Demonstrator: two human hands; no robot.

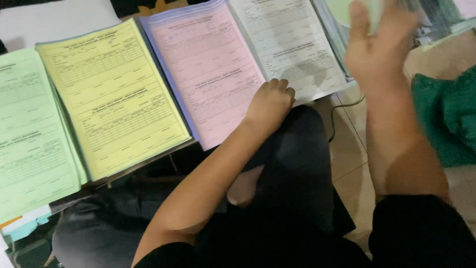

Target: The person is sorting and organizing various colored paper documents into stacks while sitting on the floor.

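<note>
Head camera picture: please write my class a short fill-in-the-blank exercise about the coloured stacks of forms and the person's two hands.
1. The yellow stack lies between the green stack and the ____ stack.
2. The left hand rests, fingers curled, at the edge of the pink stack and the ____ stack.
3. The right hand is raised ____ the stacks, blurred.

Missing words: pink; white; above

Four stacks run side by side before you: the green paper form stack [27, 134] far left, the yellow paper form stack [111, 97] beside it, the pink paper form stack [208, 64] next, the white paper form stack [292, 44] rightmost. Your left hand [270, 104] rests on the pink stack's near corner; your right hand [379, 47] hovers just right of the white stack.
</note>
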